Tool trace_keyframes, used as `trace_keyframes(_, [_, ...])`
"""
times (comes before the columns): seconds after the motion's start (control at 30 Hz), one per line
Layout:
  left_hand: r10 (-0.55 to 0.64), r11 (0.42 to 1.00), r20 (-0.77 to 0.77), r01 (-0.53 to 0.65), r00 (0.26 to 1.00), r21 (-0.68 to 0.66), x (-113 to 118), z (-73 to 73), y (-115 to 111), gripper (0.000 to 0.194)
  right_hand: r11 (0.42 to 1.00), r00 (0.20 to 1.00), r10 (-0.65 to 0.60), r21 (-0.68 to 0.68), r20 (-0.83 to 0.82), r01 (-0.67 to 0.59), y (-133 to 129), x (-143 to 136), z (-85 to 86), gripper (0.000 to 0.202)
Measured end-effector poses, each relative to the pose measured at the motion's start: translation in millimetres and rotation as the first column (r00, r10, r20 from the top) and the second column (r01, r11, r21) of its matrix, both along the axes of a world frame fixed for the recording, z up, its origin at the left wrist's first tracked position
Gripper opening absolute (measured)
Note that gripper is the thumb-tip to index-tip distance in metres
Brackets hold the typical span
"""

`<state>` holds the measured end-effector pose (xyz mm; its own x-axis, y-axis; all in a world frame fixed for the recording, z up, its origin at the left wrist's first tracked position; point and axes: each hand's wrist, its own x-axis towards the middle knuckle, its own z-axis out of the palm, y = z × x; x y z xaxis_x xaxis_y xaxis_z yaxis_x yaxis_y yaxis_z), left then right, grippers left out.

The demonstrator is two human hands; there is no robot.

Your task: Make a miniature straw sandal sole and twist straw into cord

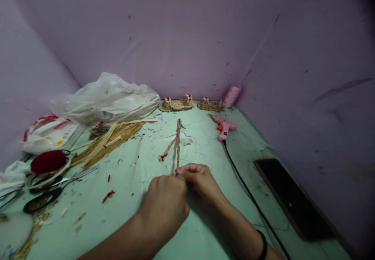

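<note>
A thin braided tan cord (pixel 178 147) runs up the middle of the green table, its far end looped at a small point on the surface. One branch of it slants down to the left and ends in a red tie (pixel 163 157). My left hand (pixel 168 195) is closed around the near end of the cord, back of the hand upward. Touching it, my right hand (pixel 197 176) pinches the cord between thumb and fingers just above the left fist. The cord's near end is hidden behind my hands.
Scissors (pixel 63 186), a red pincushion (pixel 49 161), straw strips (pixel 108 142) and a plastic bag (pixel 117 97) lie left. Small woven slippers (pixel 181 103) stand at the back. A pink glue gun (pixel 225 127), its black cable and a phone (pixel 293 199) are right.
</note>
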<state>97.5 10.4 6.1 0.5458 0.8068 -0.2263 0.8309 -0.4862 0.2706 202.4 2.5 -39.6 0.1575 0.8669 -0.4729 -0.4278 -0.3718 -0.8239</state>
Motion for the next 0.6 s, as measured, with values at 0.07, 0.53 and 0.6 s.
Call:
trace_keyframes(0.07, [-0.018,0.999,0.004,0.018,1.000,-0.040,1.5,-3.2,-5.8,0.027,0.999,0.999,0.037,0.009,-0.033,-0.037,-0.1,1.8,0.7,0.016])
trace_keyframes(0.53, [0.588,0.525,0.314,-0.058,0.745,-0.849,-5.6,-11.8,51.5,0.011,0.969,0.979,0.205,0.137,0.010,-0.204,4.6,11.9,-0.7,0.013])
trace_keyframes(0.6, [0.580,0.563,0.289,-0.118,0.762,-0.818,-5.2,-14.9,51.4,0.012,0.962,0.965,0.216,0.137,0.149,-0.237,4.7,10.8,-2.8,0.009])
